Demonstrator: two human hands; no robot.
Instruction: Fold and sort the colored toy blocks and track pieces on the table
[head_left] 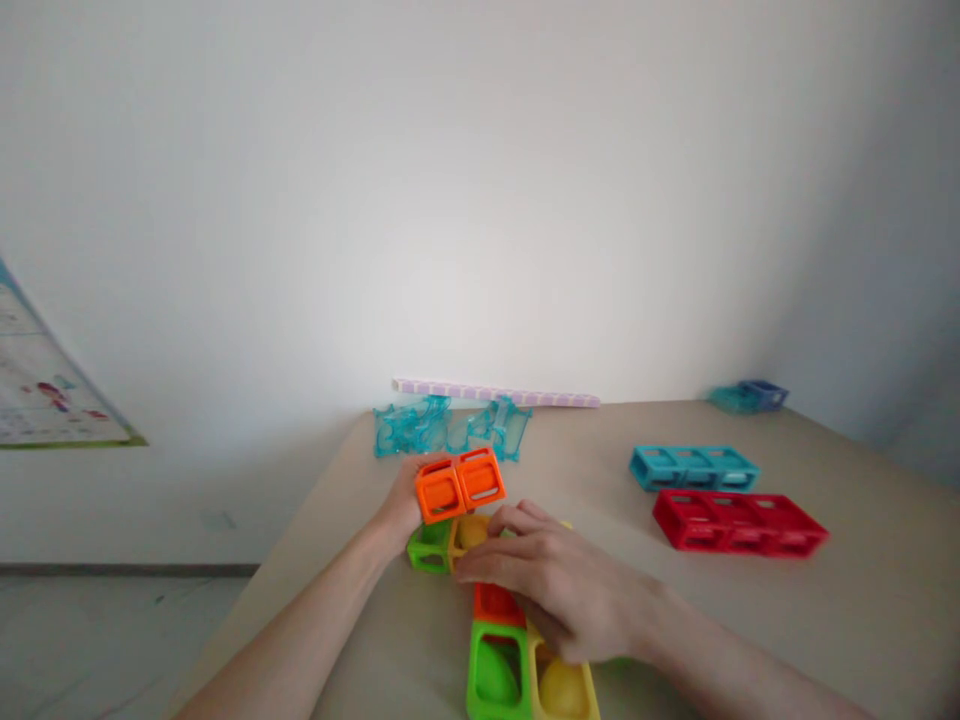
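My left hand (397, 505) grips a pair of orange frame blocks (459, 483) joined side by side, holding them just above a green block (427, 547) and a yellow block (466, 532) on the table. My right hand (559, 580) rests palm down over the same cluster, fingers curled and touching the yellow block. Under and in front of that hand lie an orange-red block (495, 603), a larger green block (496, 672) and a yellow block (564, 688). Whether the right hand holds anything is hidden.
A row of teal frame blocks (694, 467) and a row of red ones (739, 522) lie on the beige table (825, 620) to the right. Clear turquoise pieces (448, 428) and a pale strip (495, 393) sit by the white wall. Small blue blocks (750, 396) occupy the far right corner.
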